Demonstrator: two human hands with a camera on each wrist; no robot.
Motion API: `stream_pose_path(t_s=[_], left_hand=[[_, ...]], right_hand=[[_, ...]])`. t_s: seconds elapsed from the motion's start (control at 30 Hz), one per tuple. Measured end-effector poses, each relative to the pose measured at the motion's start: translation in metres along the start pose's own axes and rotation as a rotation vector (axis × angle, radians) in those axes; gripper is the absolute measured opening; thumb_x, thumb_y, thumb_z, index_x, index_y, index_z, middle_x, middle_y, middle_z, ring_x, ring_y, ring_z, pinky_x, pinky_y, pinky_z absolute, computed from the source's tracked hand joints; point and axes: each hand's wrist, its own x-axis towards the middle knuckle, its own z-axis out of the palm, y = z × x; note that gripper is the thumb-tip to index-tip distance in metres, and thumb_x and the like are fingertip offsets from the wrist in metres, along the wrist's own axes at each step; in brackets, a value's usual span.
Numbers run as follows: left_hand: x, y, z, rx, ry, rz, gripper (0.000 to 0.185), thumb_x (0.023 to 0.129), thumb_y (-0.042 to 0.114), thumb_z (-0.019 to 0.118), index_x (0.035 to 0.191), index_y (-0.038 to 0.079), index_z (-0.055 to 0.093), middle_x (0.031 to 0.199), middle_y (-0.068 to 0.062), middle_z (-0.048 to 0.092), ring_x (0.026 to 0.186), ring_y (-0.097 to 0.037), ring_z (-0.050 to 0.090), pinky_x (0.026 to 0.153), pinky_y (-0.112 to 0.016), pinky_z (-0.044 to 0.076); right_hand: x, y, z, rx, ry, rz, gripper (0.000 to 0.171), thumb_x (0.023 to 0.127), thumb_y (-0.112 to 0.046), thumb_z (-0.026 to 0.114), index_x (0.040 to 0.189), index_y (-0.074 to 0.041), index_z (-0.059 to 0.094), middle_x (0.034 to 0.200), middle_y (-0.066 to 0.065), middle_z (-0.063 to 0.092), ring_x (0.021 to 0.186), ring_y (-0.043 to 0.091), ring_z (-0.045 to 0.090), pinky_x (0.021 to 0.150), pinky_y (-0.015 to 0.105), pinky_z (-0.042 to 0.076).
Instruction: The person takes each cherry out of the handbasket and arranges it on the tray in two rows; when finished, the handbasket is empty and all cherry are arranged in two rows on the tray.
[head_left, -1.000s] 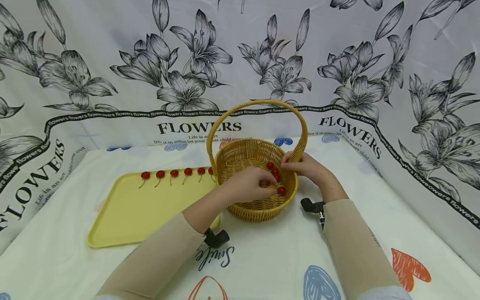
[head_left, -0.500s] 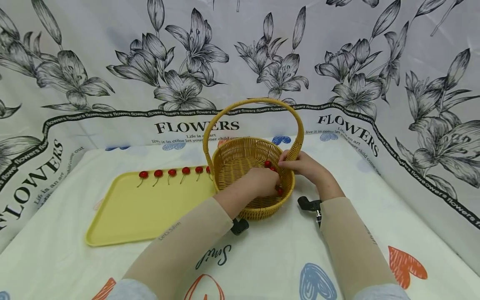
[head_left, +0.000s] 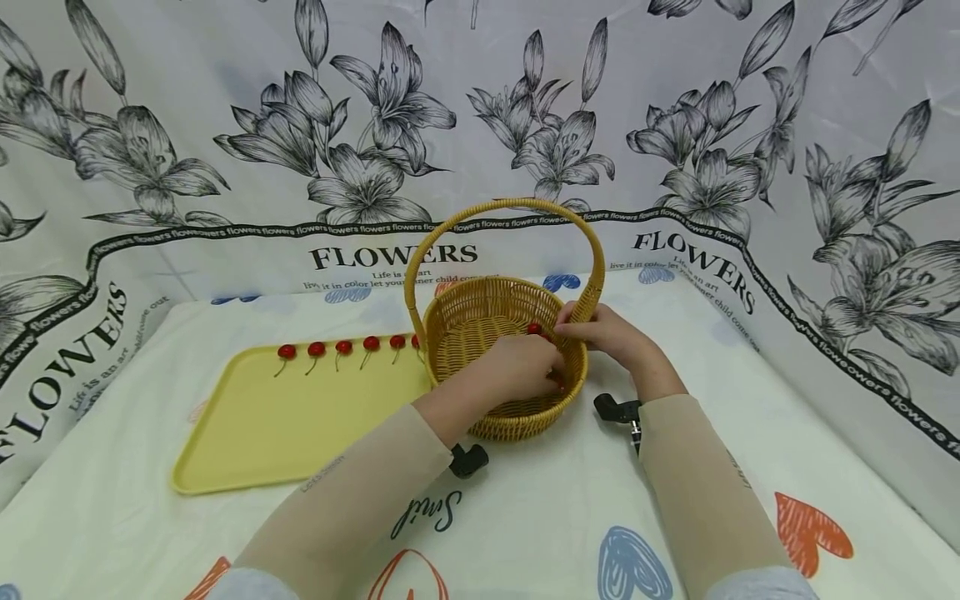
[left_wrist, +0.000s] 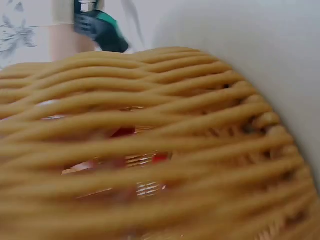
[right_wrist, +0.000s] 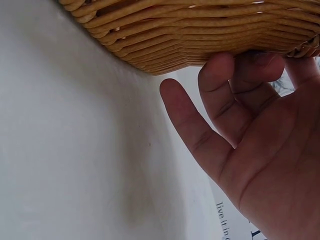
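Observation:
A woven yellow basket (head_left: pixel 480 293) with a tall arched handle (head_left: pixel 502 204) stands in the middle of the table. My left hand (head_left: pixel 525 367) reaches down inside it on the right side and covers most of the red cherries; one cherry (head_left: pixel 533 329) shows past my fingers. My fingertips are hidden. In the left wrist view only the basket wall (left_wrist: pixel 165 100) shows, with red cherries (left_wrist: pixel 123 132) glimpsed through the weave. My right hand (head_left: pixel 607 333) grips the basket's right rim by the handle base; its fingers (right_wrist: pixel 225 95) curl against the basket's outside (right_wrist: pixel 200 30).
A yellow tray (head_left: pixel 285 425) lies left of the basket, with a row of several stemmed cherries (head_left: pixel 343 347) along its far edge. A flower-printed cloth hangs close behind and at both sides. The table cloth carries coloured heart prints.
My left hand has pushed further right and deeper into the basket, hiding cherries that showed before. The basket has shifted slightly left. My right hand has stayed on the rim.

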Motion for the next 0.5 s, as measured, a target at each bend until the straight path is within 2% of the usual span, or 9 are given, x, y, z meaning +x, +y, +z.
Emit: stream_pose_path(t_s=[0.13,0.23,0.5], left_hand=[[-0.023,-0.005,-0.010,-0.029,0.083,-0.026,0.012,0.099,0.027,0.070,0.104,0.019,0.076,0.091,0.008,0.067,0.080,-0.011,0.058,0.071,-0.028,0.051],[-0.044,-0.008,-0.020,-0.098,0.138,-0.032,0.016,0.097,0.023,0.072,0.110,0.015,0.077,0.095,0.006,0.068,0.082,-0.012,0.058,0.072,-0.026,0.051],[-0.097,-0.019,-0.040,-0.258,0.282,0.014,0.028,0.095,0.017,0.074,0.122,0.009,0.075,0.113,0.000,0.072,0.106,-0.015,0.064,0.091,-0.029,0.052]], right_hand=[[0.001,-0.001,0.003,-0.008,0.005,0.000,0.015,0.098,-0.021,0.070,0.103,-0.007,0.066,0.116,0.018,0.066,0.115,0.031,0.061,0.097,0.050,0.049],[0.000,-0.001,0.003,-0.008,0.010,0.009,0.015,0.098,-0.020,0.070,0.103,-0.006,0.065,0.119,0.020,0.064,0.115,0.032,0.061,0.097,0.050,0.048],[0.001,0.001,0.001,-0.008,0.006,0.012,0.023,0.098,-0.024,0.071,0.108,-0.005,0.064,0.124,0.022,0.063,0.119,0.033,0.059,0.099,0.049,0.047]])
